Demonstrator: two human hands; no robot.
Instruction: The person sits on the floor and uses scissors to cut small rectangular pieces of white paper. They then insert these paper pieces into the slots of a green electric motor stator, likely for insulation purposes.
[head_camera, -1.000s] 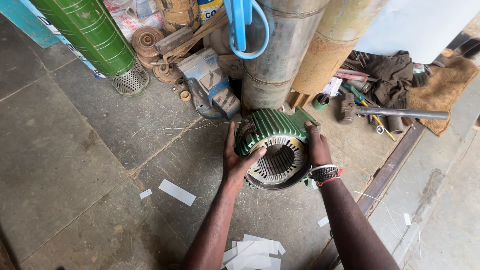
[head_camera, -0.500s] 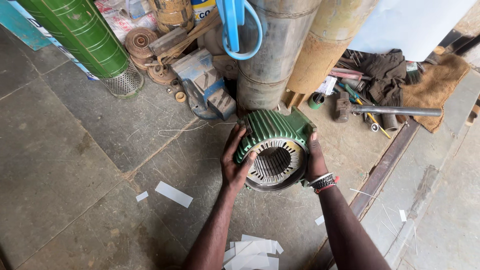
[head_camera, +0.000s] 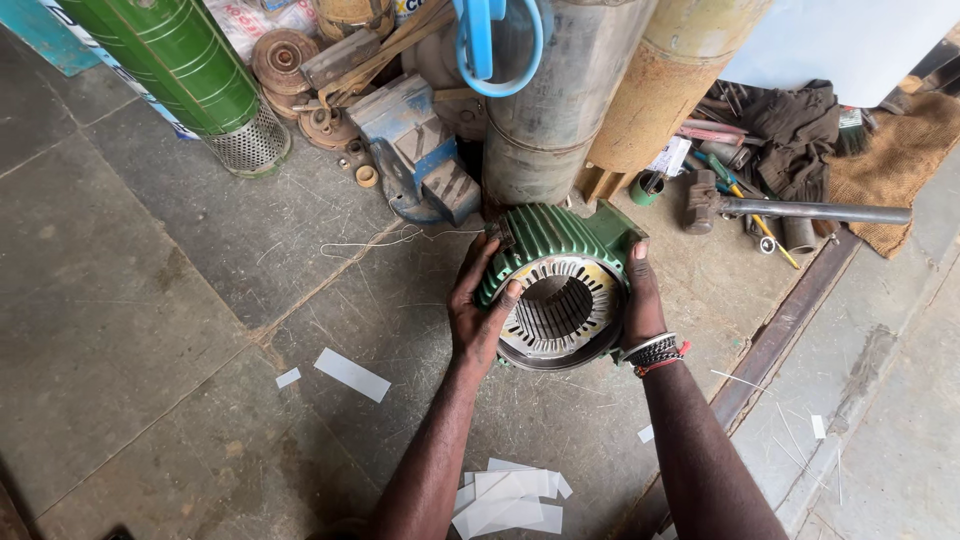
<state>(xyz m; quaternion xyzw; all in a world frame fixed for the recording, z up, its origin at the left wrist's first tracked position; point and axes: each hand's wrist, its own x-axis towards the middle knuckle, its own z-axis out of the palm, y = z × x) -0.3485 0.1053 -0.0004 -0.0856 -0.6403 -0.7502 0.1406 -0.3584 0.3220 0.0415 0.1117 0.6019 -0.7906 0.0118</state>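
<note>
Head view, looking down: a green motor housing (head_camera: 562, 280) sits on the grey stone floor (head_camera: 150, 300), its open end facing up at the camera. The left hand (head_camera: 478, 310) clasps its left side, fingers spread over the ribbed shell and thumb hooked on the rim. The right hand (head_camera: 643, 300) presses flat against the right side, fingers curled out of sight behind it, thumb pointing up. Beaded bracelets (head_camera: 655, 352) ring the right wrist.

Just behind the housing stand two upright cylinders, one dull grey (head_camera: 555, 100) and one rusty yellow (head_camera: 665, 90); they close off the space beyond it. A blue vise (head_camera: 415, 150) lies just left of them, with a thin wire (head_camera: 385, 240) trailing across the floor. Farther left leans a green pipe (head_camera: 180, 60) ending in a perforated metal strainer. To the right lie a hammer (head_camera: 790, 208) with a steel handle, a dark rag (head_camera: 790, 120) and burlap (head_camera: 885, 165).

The housing is cast metal with parallel cooling fins outside; inside, a ring of bare steel laminations shows narrow, evenly spaced slots. White paper strips (head_camera: 505, 495) lie in a loose heap near the forearms, and one more (head_camera: 352, 375) lies to the left.
</note>
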